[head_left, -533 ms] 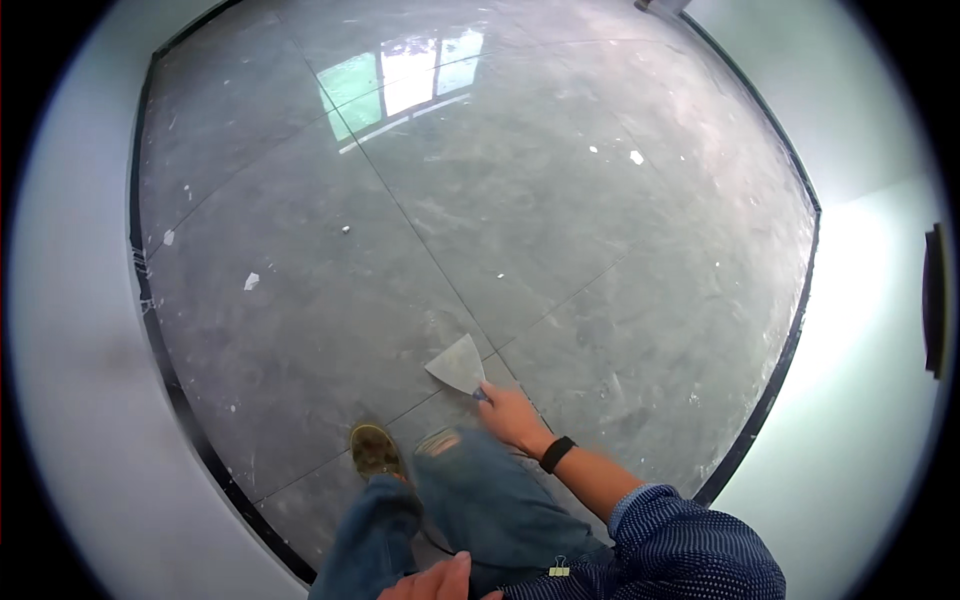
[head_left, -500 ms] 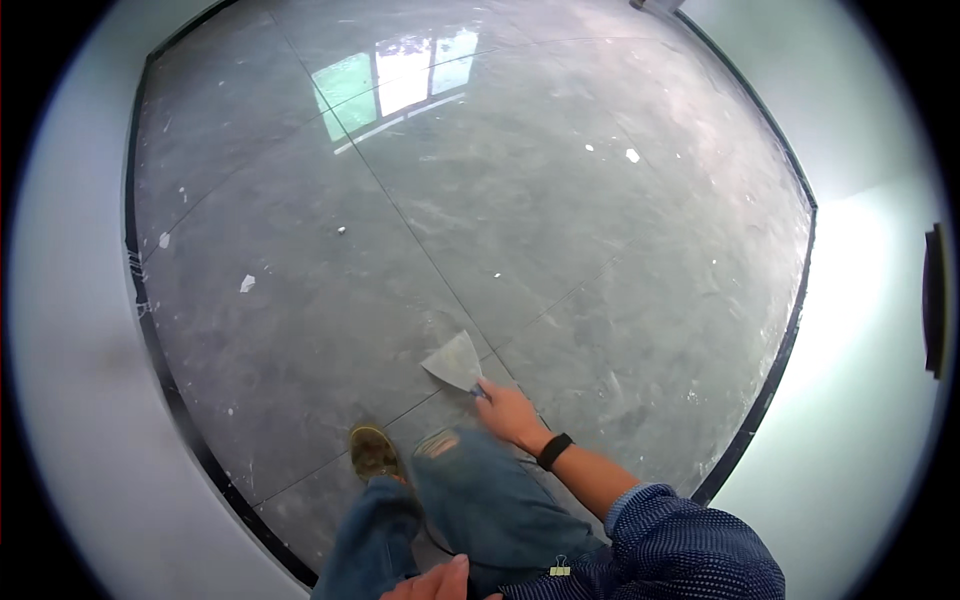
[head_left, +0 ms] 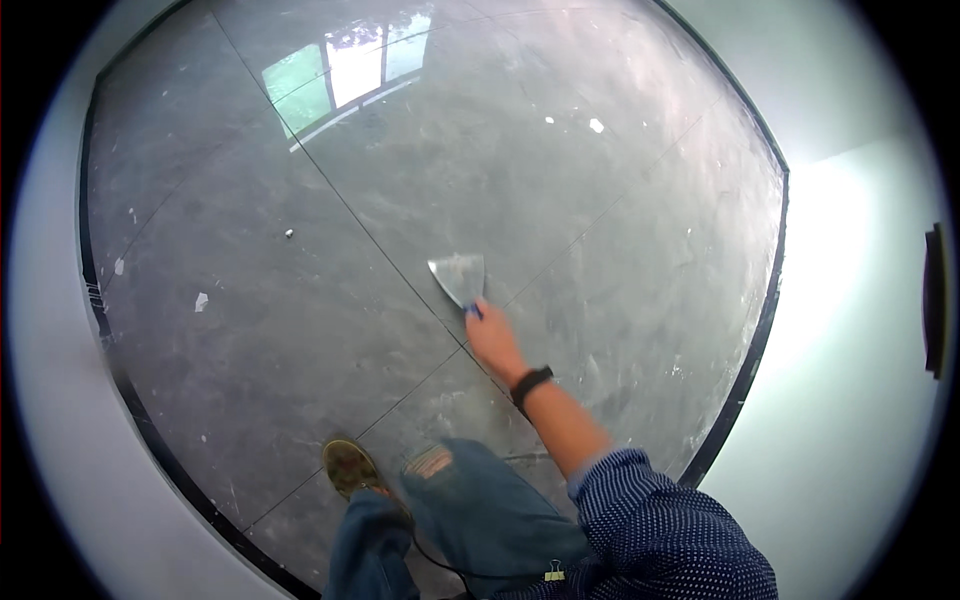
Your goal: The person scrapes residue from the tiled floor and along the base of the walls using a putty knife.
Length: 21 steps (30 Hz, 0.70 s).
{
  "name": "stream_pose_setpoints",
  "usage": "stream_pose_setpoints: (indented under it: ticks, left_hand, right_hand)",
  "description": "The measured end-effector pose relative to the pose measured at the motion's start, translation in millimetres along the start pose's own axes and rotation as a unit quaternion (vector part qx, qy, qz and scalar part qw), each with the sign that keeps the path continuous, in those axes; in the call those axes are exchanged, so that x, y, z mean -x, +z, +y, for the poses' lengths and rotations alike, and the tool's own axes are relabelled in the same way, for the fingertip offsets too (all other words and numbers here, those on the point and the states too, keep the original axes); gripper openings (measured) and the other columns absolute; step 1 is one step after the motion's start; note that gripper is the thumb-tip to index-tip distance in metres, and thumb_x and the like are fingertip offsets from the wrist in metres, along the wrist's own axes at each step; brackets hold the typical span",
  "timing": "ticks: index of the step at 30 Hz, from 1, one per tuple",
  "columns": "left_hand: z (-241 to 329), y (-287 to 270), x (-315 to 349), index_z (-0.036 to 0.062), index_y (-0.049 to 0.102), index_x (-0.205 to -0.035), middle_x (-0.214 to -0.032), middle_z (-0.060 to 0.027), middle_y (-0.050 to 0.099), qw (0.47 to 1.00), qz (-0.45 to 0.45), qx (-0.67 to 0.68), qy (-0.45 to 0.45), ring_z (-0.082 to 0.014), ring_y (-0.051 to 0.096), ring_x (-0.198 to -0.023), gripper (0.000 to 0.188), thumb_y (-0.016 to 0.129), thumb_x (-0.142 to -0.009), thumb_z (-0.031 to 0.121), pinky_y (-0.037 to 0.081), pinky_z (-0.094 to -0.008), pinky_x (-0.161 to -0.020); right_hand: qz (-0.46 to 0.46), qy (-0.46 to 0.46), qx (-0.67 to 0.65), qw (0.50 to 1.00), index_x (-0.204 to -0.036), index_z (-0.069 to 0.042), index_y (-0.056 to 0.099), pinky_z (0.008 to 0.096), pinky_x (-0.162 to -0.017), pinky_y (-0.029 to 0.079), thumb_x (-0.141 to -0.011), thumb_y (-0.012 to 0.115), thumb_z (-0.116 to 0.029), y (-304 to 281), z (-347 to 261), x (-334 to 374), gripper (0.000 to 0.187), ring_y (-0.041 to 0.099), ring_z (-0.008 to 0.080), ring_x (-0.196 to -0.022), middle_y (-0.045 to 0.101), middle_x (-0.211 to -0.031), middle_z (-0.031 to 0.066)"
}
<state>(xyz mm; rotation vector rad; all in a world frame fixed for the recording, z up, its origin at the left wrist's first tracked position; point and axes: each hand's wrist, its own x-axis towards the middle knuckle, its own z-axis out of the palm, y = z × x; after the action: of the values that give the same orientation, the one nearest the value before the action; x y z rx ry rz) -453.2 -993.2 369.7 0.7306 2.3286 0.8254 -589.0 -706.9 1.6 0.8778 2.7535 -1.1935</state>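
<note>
My right hand is closed round the handle of a putty knife, reaching out ahead of my knees. The knife has a wide, fan-shaped metal blade and a bit of blue handle showing past my fingers. Its broad edge points away from me, at or very near the grey floor, and pale bits show along that edge. A dark band circles my right wrist. My left hand is out of the picture.
White flakes lie about, among them a chip at left, a small lump and a piece farther off. Pale walls with dark skirting stand on both sides. My left shoe rests on the floor, near a thin cable.
My right hand has pushed the putty knife forward, away from my knees, and the blade has turned to point straighter ahead. My left hand has dropped out of view at the bottom.
</note>
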Motion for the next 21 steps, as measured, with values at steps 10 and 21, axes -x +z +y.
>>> stream_pose_setpoints:
  ticks: [10,21]
  left_hand:
    - [5.7,-3.5,-5.9,0.0000,0.054,-0.131,-0.107,-0.0176,0.064,1.000,0.004,0.001,-0.008,-0.0340,0.064,-0.088,0.054,0.071,-0.086,0.025,0.052,-0.0396,-0.074]
    - [3.8,-14.0,-28.6,0.0001,0.051,-0.137,-0.119,-0.0187,0.064,0.992,-0.121,0.030,0.029,-0.0344,0.064,-0.099,0.061,0.073,-0.085,0.024,0.053,-0.0389,-0.083]
  right_hand:
    - [-0.075,0.070,0.051,0.993,-0.125,-0.002,0.055,0.0516,-0.084,0.048,-0.095,0.048,-0.024,-26.0,35.3,85.5,0.038,0.061,0.0462,-0.099,0.065,-0.104,0.0276]
    - [-0.064,0.131,0.016,0.989,-0.141,-0.003,0.044,0.0417,-0.100,0.045,-0.095,0.055,-0.022,-82.0,145.9,298.1,0.051,0.056,0.0411,-0.119,0.059,-0.128,0.0254]
